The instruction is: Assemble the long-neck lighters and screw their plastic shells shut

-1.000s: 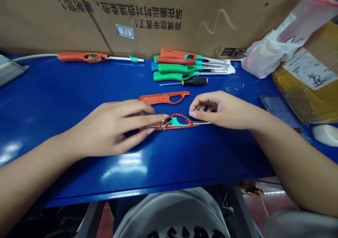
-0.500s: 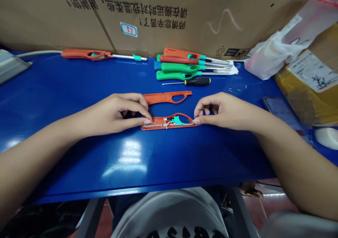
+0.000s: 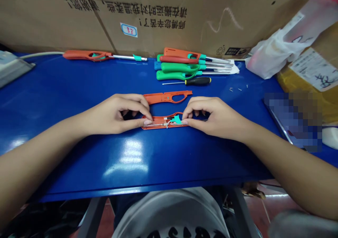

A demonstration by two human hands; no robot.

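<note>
So the open lighter shell (image 3: 158,122) is lying flat on the blue table (image 3: 66,97), about dead centre and close to the front edge, guts facing up: you can see a thin metal rod and the teal trigger (image 3: 175,119) sitting in it. The left hand (image 3: 116,113) has thumb and forefinger closed tight on the shell's left end, pinning it to the table. The right hand (image 3: 213,116) is curled over the other end, fingers closed on the shell with the tips right up against the trigger. Imo the trick for this bit is letting the left hand do nothing but clamp while the right fingertips do small nudges. Push too hard and I'd guess the little parts pop out of their slots. Shell flat, pressure straight down, no twisting. The matching orange cover half (image 3: 166,97) sits just behind, apart from the hands. Further back there's a black-handled screwdriver (image 3: 198,81), a stack of finished lighters (image 3: 182,67), a few tiny screws (image 3: 239,89) off to the right, one lone orange lighter (image 3: 87,55) at the left rear, and a big cardboard box (image 3: 185,16) along the back.
</note>
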